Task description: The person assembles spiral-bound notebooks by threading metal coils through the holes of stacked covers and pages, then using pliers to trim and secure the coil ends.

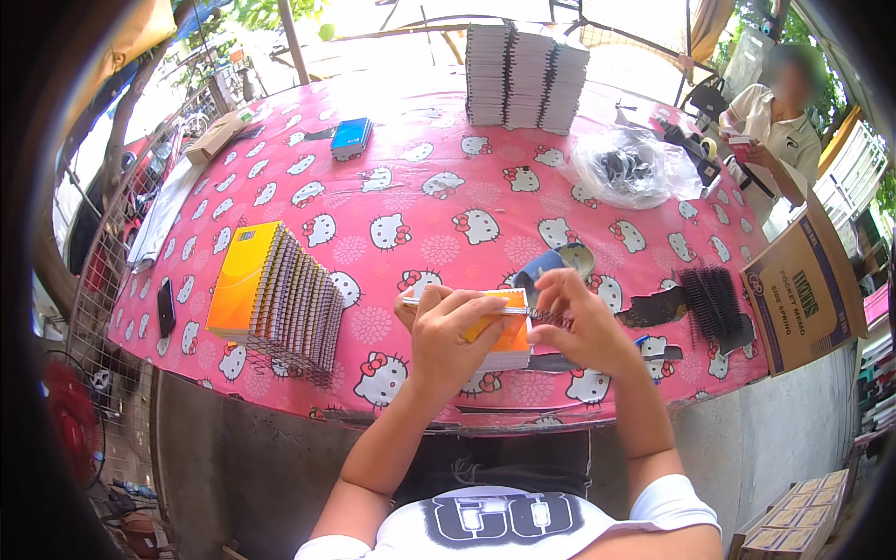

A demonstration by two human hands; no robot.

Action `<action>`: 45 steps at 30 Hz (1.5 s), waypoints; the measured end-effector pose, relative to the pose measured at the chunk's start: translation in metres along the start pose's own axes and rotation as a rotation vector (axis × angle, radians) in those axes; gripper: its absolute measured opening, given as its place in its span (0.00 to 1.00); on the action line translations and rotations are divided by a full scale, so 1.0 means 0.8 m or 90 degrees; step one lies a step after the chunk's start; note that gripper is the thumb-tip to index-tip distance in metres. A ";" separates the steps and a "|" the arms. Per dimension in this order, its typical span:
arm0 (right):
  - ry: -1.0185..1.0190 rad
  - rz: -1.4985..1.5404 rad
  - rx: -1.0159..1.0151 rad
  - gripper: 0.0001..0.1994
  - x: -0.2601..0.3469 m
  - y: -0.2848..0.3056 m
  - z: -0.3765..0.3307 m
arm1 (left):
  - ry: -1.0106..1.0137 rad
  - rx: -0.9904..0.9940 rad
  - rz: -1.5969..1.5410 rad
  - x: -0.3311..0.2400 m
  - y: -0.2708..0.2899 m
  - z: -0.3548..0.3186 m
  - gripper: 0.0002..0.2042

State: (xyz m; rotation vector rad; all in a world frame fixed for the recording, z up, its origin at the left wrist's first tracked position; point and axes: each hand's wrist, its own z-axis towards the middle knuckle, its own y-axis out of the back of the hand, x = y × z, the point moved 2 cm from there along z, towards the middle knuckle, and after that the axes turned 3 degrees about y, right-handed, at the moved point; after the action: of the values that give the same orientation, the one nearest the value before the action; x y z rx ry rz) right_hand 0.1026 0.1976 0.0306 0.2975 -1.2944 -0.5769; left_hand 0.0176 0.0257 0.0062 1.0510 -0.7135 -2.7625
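Close in front of me, my left hand (453, 327) grips a small notepad, seen nearly edge-on, with its fingers closed over it. At the notepad's right end, my right hand (590, 325) has its thumb and fingers bent together around a thin dark spiral coil (551, 318). Just below both hands lies a pile of small orange-covered pads (511, 347) with white page edges. Behind my right hand sits a blue rounded holder (541, 266), partly hidden by the fingers. To the left stands a long row of spiral-bound yellow notepads (280, 299).
Black spiral coils (711, 303) lie right, beside an open cardboard box (805, 285). Farther back are a plastic bag (635, 173), tall notebook stacks (527, 79) and a blue pad (351, 138). A phone (166, 308) rests left. Another person (779, 131) stands far right.
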 end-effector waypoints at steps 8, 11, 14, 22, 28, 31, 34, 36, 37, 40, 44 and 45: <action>0.212 -0.219 -0.129 0.07 0.017 -0.022 0.004 | 0.010 -0.017 0.031 -0.005 0.006 0.000 0.12; 0.219 -0.217 -0.124 0.07 0.020 -0.025 0.006 | 0.025 -0.015 0.019 -0.004 0.005 -0.002 0.13; 0.224 -0.214 -0.127 0.07 0.019 -0.029 0.007 | 0.018 -0.020 0.021 -0.004 0.004 -0.003 0.13; 0.185 -0.191 -0.197 0.05 0.011 -0.045 0.004 | 0.017 -0.036 0.064 -0.005 0.006 -0.006 0.11; 0.155 -0.355 -0.059 0.17 -0.099 0.072 0.053 | -0.015 -0.019 0.007 -0.001 0.009 -0.006 0.10; 0.160 -0.427 0.020 0.25 -0.184 0.073 0.047 | -0.022 0.016 -0.026 -0.007 0.007 0.005 0.11; 0.046 -0.349 -0.010 0.25 -0.196 0.062 0.040 | -0.034 -0.011 0.012 -0.009 -0.003 0.011 0.12; -0.002 -0.403 -0.087 0.24 -0.198 0.055 0.042 | -0.020 0.002 0.000 0.003 -0.009 0.014 0.13; 0.003 -0.334 -0.149 0.22 -0.198 0.064 0.038 | -0.015 0.010 -0.005 0.005 -0.011 0.014 0.13; 0.107 -0.180 -0.211 0.18 -0.181 0.082 0.041 | -0.001 0.024 -0.021 0.000 -0.012 0.011 0.13; 0.273 -0.069 -0.024 0.15 -0.126 0.075 0.035 | 0.006 0.047 -0.022 0.003 -0.004 0.008 0.13; 0.196 0.000 -0.015 0.15 -0.115 0.081 0.040 | 0.003 0.039 -0.024 0.004 -0.005 0.008 0.13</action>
State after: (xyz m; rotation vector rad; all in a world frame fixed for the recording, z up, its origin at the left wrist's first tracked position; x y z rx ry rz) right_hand 0.0724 0.3055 -0.0025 0.3515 -0.9894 -0.5228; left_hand 0.0113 0.0312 0.0066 1.0944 -0.7900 -2.7855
